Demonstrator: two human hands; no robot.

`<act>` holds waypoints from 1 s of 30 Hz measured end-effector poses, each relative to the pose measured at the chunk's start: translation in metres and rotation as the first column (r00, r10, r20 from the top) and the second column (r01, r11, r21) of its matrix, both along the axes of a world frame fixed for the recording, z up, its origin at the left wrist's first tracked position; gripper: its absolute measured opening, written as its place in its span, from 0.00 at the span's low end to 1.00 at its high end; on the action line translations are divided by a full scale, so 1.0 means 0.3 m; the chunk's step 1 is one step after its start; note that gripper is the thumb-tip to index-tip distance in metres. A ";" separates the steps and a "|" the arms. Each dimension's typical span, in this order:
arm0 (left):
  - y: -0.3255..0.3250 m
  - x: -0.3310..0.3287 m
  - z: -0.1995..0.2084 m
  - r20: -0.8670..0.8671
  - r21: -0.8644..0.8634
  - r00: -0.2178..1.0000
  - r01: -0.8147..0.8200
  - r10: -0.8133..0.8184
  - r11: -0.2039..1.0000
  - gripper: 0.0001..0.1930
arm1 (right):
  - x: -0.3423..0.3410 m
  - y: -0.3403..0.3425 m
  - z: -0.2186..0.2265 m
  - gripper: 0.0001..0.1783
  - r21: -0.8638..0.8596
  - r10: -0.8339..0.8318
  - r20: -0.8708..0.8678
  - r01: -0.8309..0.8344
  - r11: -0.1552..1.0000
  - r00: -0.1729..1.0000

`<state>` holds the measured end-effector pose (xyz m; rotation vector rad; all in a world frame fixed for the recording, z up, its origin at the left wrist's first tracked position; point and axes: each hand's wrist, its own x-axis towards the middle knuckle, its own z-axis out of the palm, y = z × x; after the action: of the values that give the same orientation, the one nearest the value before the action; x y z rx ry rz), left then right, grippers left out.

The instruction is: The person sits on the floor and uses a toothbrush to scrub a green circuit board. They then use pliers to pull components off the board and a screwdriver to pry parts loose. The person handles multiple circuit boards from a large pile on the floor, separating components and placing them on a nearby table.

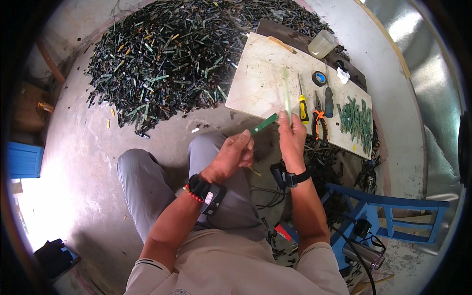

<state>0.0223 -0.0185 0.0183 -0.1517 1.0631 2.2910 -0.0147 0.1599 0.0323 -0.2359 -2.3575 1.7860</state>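
Strip (264, 124), green: pinched in left hand (237, 150), across near edge of worktop (255, 73), far end beside right hand (293, 136). Right hand: apart from left, fingers closed on blurred pale strip (286, 91). Pliers (320, 124): at near edge; a sweeping right hand could knock them off. Loose pinch could drop either strip.

We see a beige short-sleeved shirt (231, 265) with a dark stripe (153, 265) near its left cuff, grey trousers (140, 179), red beads (195, 197) and a black strapped box (216, 195) with a pale label (209, 197) on the left wrist (210, 173), and a black band (300, 178) on the right wrist (293, 167).
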 end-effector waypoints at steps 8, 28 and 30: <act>0.017 -0.002 -0.023 -0.015 -0.115 0.999 -0.048 0.046 0.992 0.22 | 0.219 0.092 0.020 0.16 -0.165 0.175 0.177 -0.146 0.975 0.969; 0.056 -0.013 -0.032 -0.010 -0.166 0.996 -0.089 0.088 0.982 0.22 | 0.271 0.143 -0.047 0.15 0.093 0.069 0.049 -0.073 0.993 0.996; 0.057 -0.014 -0.034 -0.006 -0.170 0.996 -0.091 0.092 0.981 0.22 | 0.280 0.116 -0.077 0.16 0.199 0.147 -0.042 -0.136 0.971 0.988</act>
<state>0.0181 -0.0015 0.0080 -0.2767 1.2755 2.2777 0.0691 0.1947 0.0091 0.0098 -2.5437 1.5780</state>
